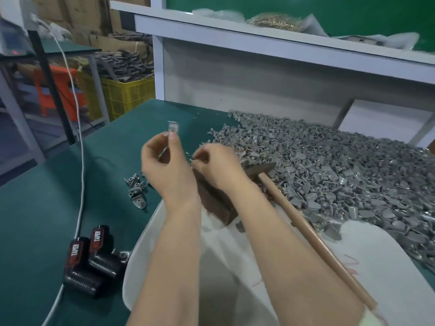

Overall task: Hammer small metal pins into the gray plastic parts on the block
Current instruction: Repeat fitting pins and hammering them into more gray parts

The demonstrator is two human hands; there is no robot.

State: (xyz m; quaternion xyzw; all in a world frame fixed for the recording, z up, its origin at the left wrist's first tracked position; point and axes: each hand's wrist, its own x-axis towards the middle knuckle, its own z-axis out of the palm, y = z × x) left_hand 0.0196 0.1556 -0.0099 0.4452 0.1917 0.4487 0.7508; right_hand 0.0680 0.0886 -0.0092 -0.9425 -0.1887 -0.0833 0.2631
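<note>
Head camera is looking down on the green bench (47, 208), and blur is softening much of the scene. My left hand (164, 165) is pinching one gray plastic part (173, 127) between thumb and forefinger and holding it up over the middle of the bench; the shape of the part is too blurred to read. My right hand (219, 165) is curling its fingers just beside the left one, over the far end of the brown block (217, 205). Something tiny and shiny is showing at its fingertips (197, 159), but I cannot tell whether they are gripping a pin or nothing. My wrists are covering most of the block, so its top is hidden. The hammer (306, 231) is lying untouched to the right of the block, against the big pile of gray parts (341, 175), which is running out of view at the right edge of the bench. A few loose gray parts (136, 189) are lying to the left of my hands. Two black devices marked TAPER (91, 260) are sitting near the front left edge, beside a white cable (81, 161).
</note>
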